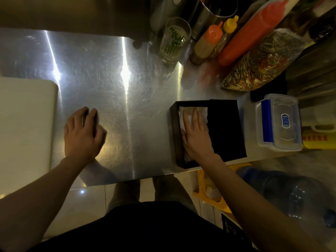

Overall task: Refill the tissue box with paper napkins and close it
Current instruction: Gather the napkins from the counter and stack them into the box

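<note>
A black tissue box lies open at the right front of the steel counter. Its black lid stands out to the right of the opening. White paper napkins fill the open part. My right hand lies flat on the napkins, fingers straight and together, pressing down inside the box. My left hand rests palm down on the bare counter well to the left of the box, fingers slightly curled, holding nothing that I can see.
A white cutting board covers the counter's left end. Behind the box stand a glass, squeeze bottles and a bag of chillies. A clear lidded container sits right of the box. The counter's front edge is close.
</note>
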`<move>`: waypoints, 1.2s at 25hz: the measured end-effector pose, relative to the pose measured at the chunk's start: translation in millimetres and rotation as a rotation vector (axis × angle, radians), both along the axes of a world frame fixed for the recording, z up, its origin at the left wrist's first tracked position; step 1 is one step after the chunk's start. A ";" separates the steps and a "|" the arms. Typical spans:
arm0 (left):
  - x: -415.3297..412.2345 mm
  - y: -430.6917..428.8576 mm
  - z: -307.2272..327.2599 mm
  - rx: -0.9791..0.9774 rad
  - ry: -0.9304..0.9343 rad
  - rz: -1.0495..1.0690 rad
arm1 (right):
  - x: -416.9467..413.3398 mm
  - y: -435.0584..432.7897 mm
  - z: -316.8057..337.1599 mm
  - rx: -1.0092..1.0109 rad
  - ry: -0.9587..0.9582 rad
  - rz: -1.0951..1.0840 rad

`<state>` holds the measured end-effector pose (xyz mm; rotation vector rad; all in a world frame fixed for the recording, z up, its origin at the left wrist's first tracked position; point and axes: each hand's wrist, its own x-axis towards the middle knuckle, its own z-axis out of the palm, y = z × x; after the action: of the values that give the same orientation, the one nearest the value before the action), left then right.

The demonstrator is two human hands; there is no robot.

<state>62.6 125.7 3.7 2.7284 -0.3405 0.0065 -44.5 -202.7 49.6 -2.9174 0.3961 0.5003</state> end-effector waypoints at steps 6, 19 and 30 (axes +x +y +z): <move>1.0 -1.5 2.0 0.022 0.000 -0.012 | 0.5 -4.5 -13.3 0.024 0.085 0.020; -8.5 -17.6 5.8 0.156 0.210 -0.048 | -45.2 -78.8 34.8 0.200 -0.383 -0.371; -91.9 -153.4 34.5 -0.339 0.474 -0.077 | -70.1 -148.2 50.2 0.872 -0.260 -0.810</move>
<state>-29.3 -27.8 38.2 2.2881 -0.2739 -0.5425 -114.7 -350.9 99.8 -1.7507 0.9527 0.1018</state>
